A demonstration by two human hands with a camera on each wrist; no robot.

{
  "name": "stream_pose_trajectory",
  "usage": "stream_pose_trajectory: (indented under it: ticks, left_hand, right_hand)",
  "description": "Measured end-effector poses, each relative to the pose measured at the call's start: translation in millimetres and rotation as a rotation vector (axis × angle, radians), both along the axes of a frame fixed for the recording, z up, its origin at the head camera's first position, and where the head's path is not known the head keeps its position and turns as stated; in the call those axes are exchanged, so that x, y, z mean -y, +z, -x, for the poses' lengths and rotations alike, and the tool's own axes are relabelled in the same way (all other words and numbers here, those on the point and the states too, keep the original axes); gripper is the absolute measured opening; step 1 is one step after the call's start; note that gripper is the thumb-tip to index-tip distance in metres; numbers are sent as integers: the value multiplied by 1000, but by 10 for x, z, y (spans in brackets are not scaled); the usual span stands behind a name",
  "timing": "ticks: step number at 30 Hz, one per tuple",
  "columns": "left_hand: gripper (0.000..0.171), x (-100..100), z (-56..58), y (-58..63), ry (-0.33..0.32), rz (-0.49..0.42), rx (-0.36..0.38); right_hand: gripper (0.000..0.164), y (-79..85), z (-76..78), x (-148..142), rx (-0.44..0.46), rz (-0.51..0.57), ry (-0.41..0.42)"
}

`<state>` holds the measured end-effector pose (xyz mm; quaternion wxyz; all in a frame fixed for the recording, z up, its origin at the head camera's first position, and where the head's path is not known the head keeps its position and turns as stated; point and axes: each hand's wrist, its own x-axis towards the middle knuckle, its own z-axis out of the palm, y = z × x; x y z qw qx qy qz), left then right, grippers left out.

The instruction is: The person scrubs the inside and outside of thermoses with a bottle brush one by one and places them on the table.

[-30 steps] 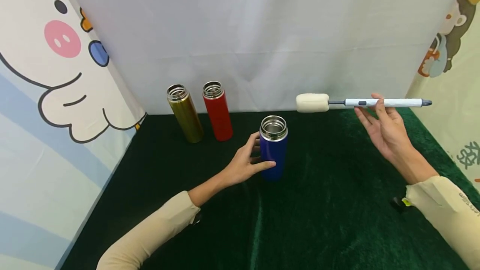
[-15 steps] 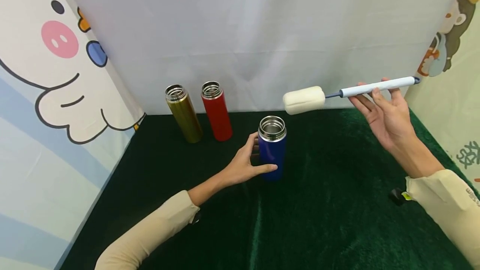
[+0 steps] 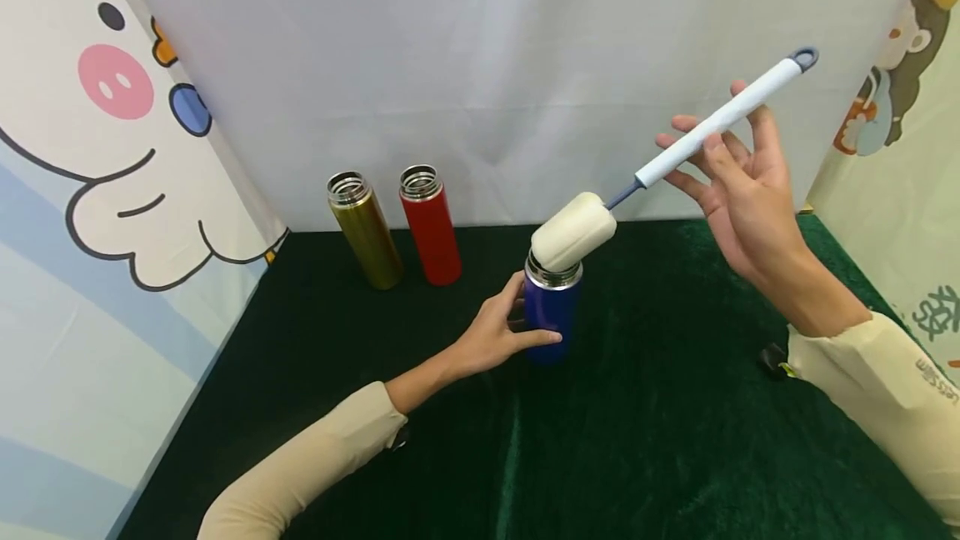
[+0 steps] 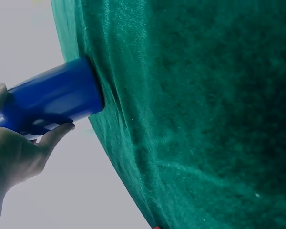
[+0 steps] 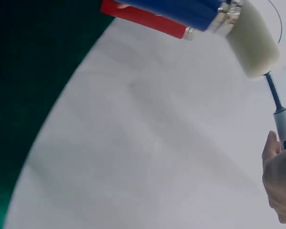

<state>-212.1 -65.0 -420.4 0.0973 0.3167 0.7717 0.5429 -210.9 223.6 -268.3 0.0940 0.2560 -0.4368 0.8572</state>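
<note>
A blue steel bottle [image 3: 551,315] without a lid stands upright on the dark green cloth. My left hand [image 3: 495,332] grips it from the left, thumb across the front; the left wrist view shows the bottle's base [image 4: 88,88] on the cloth. In my right hand [image 3: 750,190] a bottle brush is pinched by its white handle [image 3: 720,123], tilted down to the left. Its cream sponge head [image 3: 573,232] overlaps the bottle's open mouth. The right wrist view shows the sponge head [image 5: 252,43] right at the steel rim [image 5: 226,16].
Left of the blue bottle stand two more open bottles, one red [image 3: 432,232] and one gold [image 3: 367,236]. A white curtain [image 3: 420,40] hangs behind the green cloth [image 3: 637,423]. Printed cartoon panels [image 3: 120,157] flank it at both sides.
My right hand has moved left and turned the brush from level to slanting, bringing its sponge head down to the blue bottle's mouth. My left hand keeps its grip on the bottle.
</note>
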Motion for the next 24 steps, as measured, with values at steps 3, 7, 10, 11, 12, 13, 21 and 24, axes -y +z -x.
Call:
stream_pose_trajectory:
  ticks: [3,7,10,11,12,13,21,24]
  left_hand:
    - [88,-5,10,-5,3,7,16]
    - [88,3,20,-15,-13,13,35]
    - [88,7,10,-26,-21,18,47]
    - [88,7,5,-30,-21,19,50]
    - [88,7,1,-34,-23,20,53]
    - [88,6,-2,-39,-25,21,57]
    - [88,11,22,-40,-22,22,56]
    - [89,6,20,-35,-25,18,55]
  right_hand:
    - [58,114,8,139,-77,-83,-93]
    - [57,206,40,322,-227,-270,-224]
    - [59,229,80,429,-335,-425,-297]
    - [59,233,91,457,-360,-462,-310]
    - [60,234,99,484,-382,-495,-326]
    - [60,232,104,506,-397,-521,-339]
    - [60,227,87,596,-425,-614,-360]
    - [62,211,60,618,-406,-677,-372]
